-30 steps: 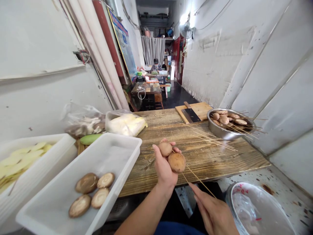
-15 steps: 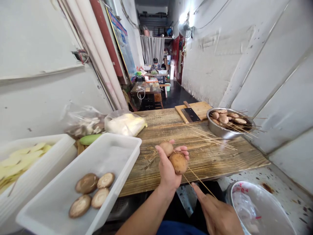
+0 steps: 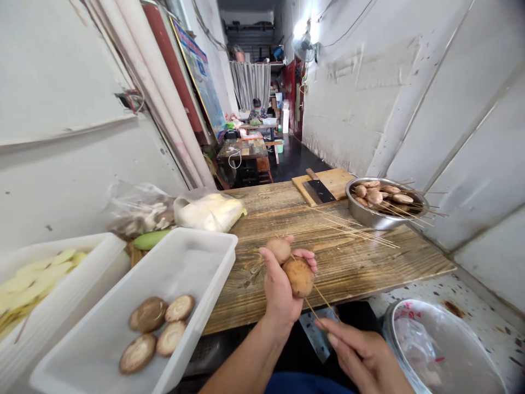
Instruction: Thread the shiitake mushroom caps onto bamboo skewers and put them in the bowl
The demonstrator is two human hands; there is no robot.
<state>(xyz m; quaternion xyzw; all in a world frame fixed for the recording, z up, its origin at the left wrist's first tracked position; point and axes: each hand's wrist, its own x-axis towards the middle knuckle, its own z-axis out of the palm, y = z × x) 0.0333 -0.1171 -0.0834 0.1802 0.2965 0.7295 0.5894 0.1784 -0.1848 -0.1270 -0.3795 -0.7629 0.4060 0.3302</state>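
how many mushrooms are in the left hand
2 showing in the left hand: a paler mushroom by the thumb, a browner mushroom nearer the right hand. Anything behind them is hidden.

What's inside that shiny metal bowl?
The bowl holds brown mushrooms on thin skewers, some skewer ends poking past its rim. The upper mushrooms cover the bottom, so what lies underneath can't be seen.

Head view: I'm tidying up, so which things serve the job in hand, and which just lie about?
Seemingly in the job: mushrooms in the left hand, skewers at the right hand, loose skewers, mushroom tray, steel bowl.
Probably lying about: cleaver, cutting board, green vegetable, yellow slices.
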